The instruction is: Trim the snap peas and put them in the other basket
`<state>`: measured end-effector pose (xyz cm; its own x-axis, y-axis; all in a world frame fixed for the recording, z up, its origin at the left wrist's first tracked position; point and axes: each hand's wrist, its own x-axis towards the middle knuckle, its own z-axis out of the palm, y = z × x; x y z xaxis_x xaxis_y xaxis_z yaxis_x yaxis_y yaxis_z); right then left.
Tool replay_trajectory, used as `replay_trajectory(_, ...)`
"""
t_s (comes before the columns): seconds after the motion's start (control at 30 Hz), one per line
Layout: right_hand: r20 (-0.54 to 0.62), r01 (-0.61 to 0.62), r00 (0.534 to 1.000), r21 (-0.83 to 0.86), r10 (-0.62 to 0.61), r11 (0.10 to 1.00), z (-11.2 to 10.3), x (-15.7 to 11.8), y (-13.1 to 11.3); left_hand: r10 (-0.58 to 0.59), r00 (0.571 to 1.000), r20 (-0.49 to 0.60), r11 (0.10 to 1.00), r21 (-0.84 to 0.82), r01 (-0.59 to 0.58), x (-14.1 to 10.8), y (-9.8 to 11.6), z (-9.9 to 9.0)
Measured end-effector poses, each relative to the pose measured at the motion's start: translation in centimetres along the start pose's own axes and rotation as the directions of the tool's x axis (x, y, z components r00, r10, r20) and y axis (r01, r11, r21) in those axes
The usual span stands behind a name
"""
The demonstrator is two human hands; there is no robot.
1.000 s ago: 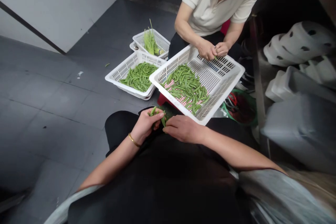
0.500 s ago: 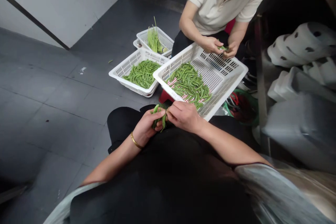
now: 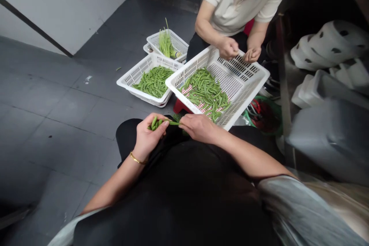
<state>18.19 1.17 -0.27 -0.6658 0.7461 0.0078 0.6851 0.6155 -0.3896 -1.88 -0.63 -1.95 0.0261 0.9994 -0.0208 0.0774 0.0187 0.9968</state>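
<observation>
Several green pods [image 3: 155,123] are held in my left hand [image 3: 148,134], its fingers curled round them. One pod [image 3: 173,122] stretches from my left thumb and fingers across to my right hand [image 3: 198,127], which pinches its other end. Just beyond my right hand, a large white slotted basket [image 3: 248,102] holds a loose pile of green pods [image 3: 206,90]. To its left, a smaller white basket [image 3: 129,80] holds more pods [image 3: 154,80].
Opposite sits a person [image 3: 230,4] with both hands over the large basket's far edge. Long green stalks [image 3: 165,44] lie in a back basket [image 3: 180,38]. Grey bins [image 3: 325,138] and white containers [image 3: 331,44] stand at right. A red stool [image 3: 180,106] shows under the large basket.
My left hand has moved left, away from my right hand, and a pod now spans between them. The other person's hands have parted slightly, and the pod they held no longer shows.
</observation>
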Motion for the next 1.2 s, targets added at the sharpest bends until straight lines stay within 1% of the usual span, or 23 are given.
replay_trajectory(0.1, 0.120, 0.066, 0.991, -0.081, -0.056, 0.995, 0.4, -0.1, -0.5, 0.106, 0.991, 0.079, 0.978, 0.170, -0.118, -0.2, 1.2, -1.0)
replay_trajectory(0.17, 0.185, 0.131, 0.976, -0.092, -0.113, 0.987, 0.5, -0.6, -0.7, 0.102, 0.963, 0.251, 0.959, 0.232, -0.162, -0.2, 1.6, -1.5)
replay_trajectory(0.2, 0.196, 0.156, 0.971, -0.088, -0.136, 0.984, 0.5, -0.9, -0.8, 0.077, 0.931, 0.356, 0.951, 0.254, -0.176, -0.2, 1.7, -1.6)
replay_trajectory(0.27, 0.156, 0.173, 0.974, -0.031, -0.166, 0.984, 0.6, -1.3, -1.0, 0.026, 0.853, 0.521, 0.949, 0.256, -0.185, -0.2, 1.5, -1.3)
replay_trajectory(0.33, 0.017, 0.134, 0.990, 0.118, -0.136, 0.984, 1.0, -1.4, -1.0, -0.023, 0.822, 0.569, 0.972, 0.204, -0.114, -0.2, 1.2, -0.3)
replay_trajectory(0.4, -0.164, 0.056, 0.986, 0.319, -0.003, 0.946, 1.3, -1.6, -1.0, -0.095, 0.864, 0.494, 0.994, 0.090, 0.058, -0.2, 0.7, 0.9)
replay_trajectory(0.47, -0.281, -0.014, 0.946, 0.469, 0.164, 0.883, 1.2, -2.0, -0.7, -0.183, 0.931, 0.317, 0.968, -0.108, 0.227, 0.0, 0.1, 1.8)
replay_trajectory(0.5, -0.290, -0.034, 0.934, 0.506, 0.207, 0.862, 0.9, -2.3, -0.4, -0.221, 0.952, 0.211, 0.938, -0.223, 0.267, 0.3, -0.3, 1.9)
replay_trajectory(0.53, -0.255, -0.038, 0.946, 0.524, 0.199, 0.851, 0.5, -2.7, 0.1, -0.250, 0.962, 0.106, 0.905, -0.329, 0.271, 0.7, -0.6, 1.8)
replay_trajectory(0.57, -0.168, -0.031, 0.976, 0.534, 0.142, 0.845, -0.1, -3.1, 0.8, -0.273, 0.962, 0.022, 0.872, -0.416, 0.258, 1.3, -1.0, 1.4)
replay_trajectory(0.6, -0.034, -0.030, 0.998, 0.543, 0.057, 0.839, -0.9, -3.4, 1.8, -0.293, 0.956, -0.030, 0.840, -0.486, 0.242, 1.9, -1.3, 0.8)
replay_trajectory(0.63, 0.121, -0.047, 0.992, 0.548, -0.023, 0.835, -1.6, -3.5, 3.0, -0.308, 0.950, -0.049, 0.804, -0.547, 0.232, 2.5, -1.6, 0.2)
replay_trajectory(0.67, 0.258, -0.085, 0.964, 0.532, -0.065, 0.842, -2.2, -3.4, 4.5, -0.317, 0.948, -0.032, 0.765, -0.599, 0.236, 3.1, -1.8, -0.5)
replay_trajectory(0.7, 0.371, -0.141, 0.927, 0.477, -0.053, 0.868, -2.5, -3.0, 6.2, -0.319, 0.948, 0.009, 0.727, -0.640, 0.251, 3.6, -2.0, -1.0)
replay_trajectory(0.73, 0.426, -0.210, 0.904, 0.370, 0.035, 0.905, -2.6, -2.4, 8.0, -0.315, 0.947, 0.067, 0.694, -0.664, 0.278, 3.9, -2.1, -1.4)
replay_trajectory(0.77, 0.398, -0.270, 0.900, 0.196, 0.175, 0.943, -2.2, -1.5, 9.8, -0.309, 0.942, 0.129, 0.673, -0.671, 0.313, 4.1, -2.2, -1.5)
replay_trajectory(0.8, 0.361, -0.314, 0.879, -0.052, 0.311, 0.948, -1.5, -0.5, 11.5, -0.306, 0.934, 0.185, 0.664, -0.661, 0.349, 4.2, -2.2, -1.5)
replay_trajectory(0.83, 0.363, -0.323, 0.834, -0.288, 0.415, 0.901, -0.5, 0.6, 13.0, -0.309, 0.922, 0.232, 0.664, -0.642, 0.384, 4.1, -2.2, -1.3)
replay_trajectory(0.87, 0.376, -0.311, 0.818, -0.348, 0.436, 0.884, 0.8, 1.6, 14.2, -0.315, 0.909, 0.273, 0.667, -0.618, 0.416, 4.0, -2.2, -1.0)
replay_trajectory(0.97, 0.457, -0.240, 0.794, -0.370, 0.401, 0.898, 4.4, 3.6, 16.3, -0.320, 0.877, 0.359, 0.673, -0.565, 0.477, 3.5, -2.1, -0.2)
replay_trajectory(1.03, 0.482, -0.209, 0.793, -0.361, 0.374, 0.909, 5.5, 4.1, 16.9, -0.317, 0.859, 0.401, 0.661, -0.556, 0.504, 3.3, -2.1, -0.1)
replay_trajectory(1.1, 0.463, -0.202, 0.810, -0.355, 0.359, 0.913, 4.8, 3.9, 17.2, -0.335, 0.835, 0.436, 0.649, -0.536, 0.540, 3.2, -2.0, -0.2)
replay_trajectory(1.2, 0.362, -0.228, 0.860, -0.359, 0.360, 0.905, 1.5, 2.8, 16.5, -0.385, 0.805, 0.451, 0.660, -0.475, 0.582, 3.0, -1.9, 0.0)
